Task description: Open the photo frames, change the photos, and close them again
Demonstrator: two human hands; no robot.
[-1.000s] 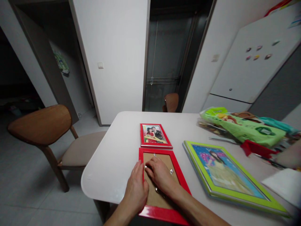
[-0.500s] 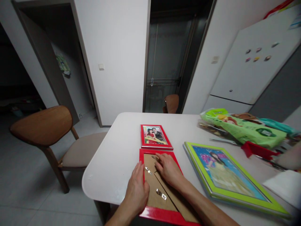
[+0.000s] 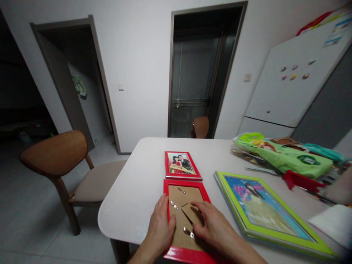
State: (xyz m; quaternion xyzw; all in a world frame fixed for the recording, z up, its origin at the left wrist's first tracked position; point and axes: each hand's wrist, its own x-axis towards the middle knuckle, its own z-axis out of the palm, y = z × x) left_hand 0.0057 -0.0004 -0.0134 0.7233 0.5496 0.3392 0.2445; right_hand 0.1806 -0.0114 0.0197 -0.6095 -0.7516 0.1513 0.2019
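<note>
A red picture frame [image 3: 186, 253] lies face down at the table's near edge, its brown backing board [image 3: 180, 220] showing. My left hand [image 3: 162, 222] grips the frame's left side, thumb over the backing board. Above the right part of the board is my right hand [image 3: 213, 223], fingers bent and apart. Its thumb is by the lower metal clip [image 3: 188, 232]; whether they touch I cannot tell. Two more metal clips show, an upper clip [image 3: 181, 190] and a left clip [image 3: 174, 205]. A narrow stand flap [image 3: 187, 215] is partly hidden under the right hand.
Beyond lies a smaller red-framed photo [image 3: 180, 165]. On the right rests a green picture frame [image 3: 224, 187] with a portrait. Behind it are a green package [image 3: 291, 154], a red object [image 3: 301, 180] and a white cloth [image 3: 334, 223]. A wooden chair [image 3: 55, 154] stands left of the table [image 3: 132, 205].
My right hand has moved back toward me from the upper clip to beside the lower clip. The upper clip now lies at a different angle. The left hand keeps its hold; the view has tilted up slightly.
</note>
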